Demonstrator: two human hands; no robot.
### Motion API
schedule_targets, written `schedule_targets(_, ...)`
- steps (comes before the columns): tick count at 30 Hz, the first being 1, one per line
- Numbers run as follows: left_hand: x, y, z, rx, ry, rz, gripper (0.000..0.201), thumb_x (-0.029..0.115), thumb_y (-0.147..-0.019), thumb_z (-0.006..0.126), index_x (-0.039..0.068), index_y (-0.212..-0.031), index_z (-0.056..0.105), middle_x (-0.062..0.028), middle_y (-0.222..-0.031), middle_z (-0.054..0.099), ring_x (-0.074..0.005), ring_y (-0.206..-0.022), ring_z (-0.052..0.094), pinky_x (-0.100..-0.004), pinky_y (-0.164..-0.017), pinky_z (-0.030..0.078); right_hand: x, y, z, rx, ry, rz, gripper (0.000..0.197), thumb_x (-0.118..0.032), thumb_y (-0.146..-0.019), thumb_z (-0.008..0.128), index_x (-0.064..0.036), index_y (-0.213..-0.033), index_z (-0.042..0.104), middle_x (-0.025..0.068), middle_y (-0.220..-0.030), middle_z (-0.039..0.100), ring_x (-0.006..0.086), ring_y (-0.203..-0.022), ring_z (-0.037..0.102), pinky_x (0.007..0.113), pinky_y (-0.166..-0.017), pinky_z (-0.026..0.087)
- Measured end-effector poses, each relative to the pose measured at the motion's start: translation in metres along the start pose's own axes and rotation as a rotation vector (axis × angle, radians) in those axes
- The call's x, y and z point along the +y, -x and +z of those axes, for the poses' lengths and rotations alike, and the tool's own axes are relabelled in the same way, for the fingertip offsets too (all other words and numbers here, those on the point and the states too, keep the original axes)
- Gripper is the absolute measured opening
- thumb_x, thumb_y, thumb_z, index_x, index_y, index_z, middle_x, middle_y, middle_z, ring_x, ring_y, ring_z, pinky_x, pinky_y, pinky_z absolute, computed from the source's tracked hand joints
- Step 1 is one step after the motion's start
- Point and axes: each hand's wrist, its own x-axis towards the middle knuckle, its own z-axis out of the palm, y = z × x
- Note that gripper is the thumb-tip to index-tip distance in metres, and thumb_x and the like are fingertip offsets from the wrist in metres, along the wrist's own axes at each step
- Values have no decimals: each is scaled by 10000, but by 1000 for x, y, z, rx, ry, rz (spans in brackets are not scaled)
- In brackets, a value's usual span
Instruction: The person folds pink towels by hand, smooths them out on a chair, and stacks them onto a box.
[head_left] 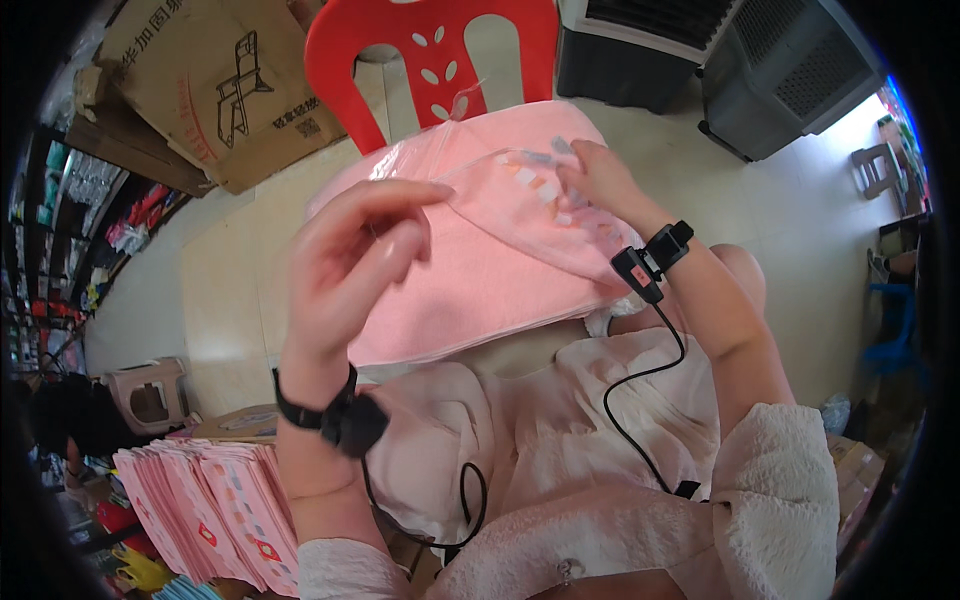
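A layer of pink towels (440, 270) lies across the seat of a red plastic chair (430, 60) in front of my knees. The top towel's right part is folded over, showing a patterned strip of white, grey and orange patches. My right hand (600, 185) pinches that towel's far right edge, fingers bent over it. My left hand (355, 260) hovers above the towels' left side, its thumb and index finger apart with nothing visible between them. Clear plastic film (400, 160) lies on the towels' far left side, just beyond my left fingers.
Upright pink packs (205, 510) stand in a row at my lower left. A large cardboard box (220, 90) is at the far left, beside shelves of goods. Grey air coolers (790, 80) stand at the far right. Black cables run from both wrist straps across my lap.
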Motion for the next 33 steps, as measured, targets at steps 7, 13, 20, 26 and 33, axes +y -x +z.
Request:
schedule_targets(7,-145,-18,-34,74,-416,-322,187,101,-797,538,24,-957,594,-19,-710,563,-88,-665,532,-218,-582,421,39,-23,-68,810,-396,250,330,-294,-810,545,10,-753,428,208,-648,508,365,-599,515,407,-551,406)
schedule_targets(13,-212,7,-92,277,-865,-512,239,163,-760,542,35,-957,583,-164,-804,607,-271,-736,587,-338,-682,463,74,-16,-92,939,-845,388,314,-253,-792,527,28,-658,486,70,-644,534,122,-597,493,306,-523,404)
schedule_targets(20,-227,63,-136,415,-851,-815,525,290,-781,529,-27,-1192,452,-214,-1105,542,-305,-1008,537,-344,-813,447,97,1,-135,1230,-921,519,292,-221,-810,496,38,-700,572,79,-686,582,142,-634,547,308,-551,437)
schedule_targets(26,-223,62,-129,474,-461,-997,575,376,-765,579,-22,-1162,459,-131,-939,588,-246,-791,583,-370,-611,484,127,-7,-115,1053,-825,436,373,-307,-819,521,63,-826,561,103,-773,595,160,-684,548,309,-617,448)
schedule_targets(33,-188,39,-111,410,-562,-854,383,314,-759,625,-5,-952,536,-74,-802,580,-149,-630,549,-304,-522,464,52,-22,-65,643,-451,243,356,-362,-827,538,-7,-833,523,142,-736,570,214,-681,548,338,-620,432)
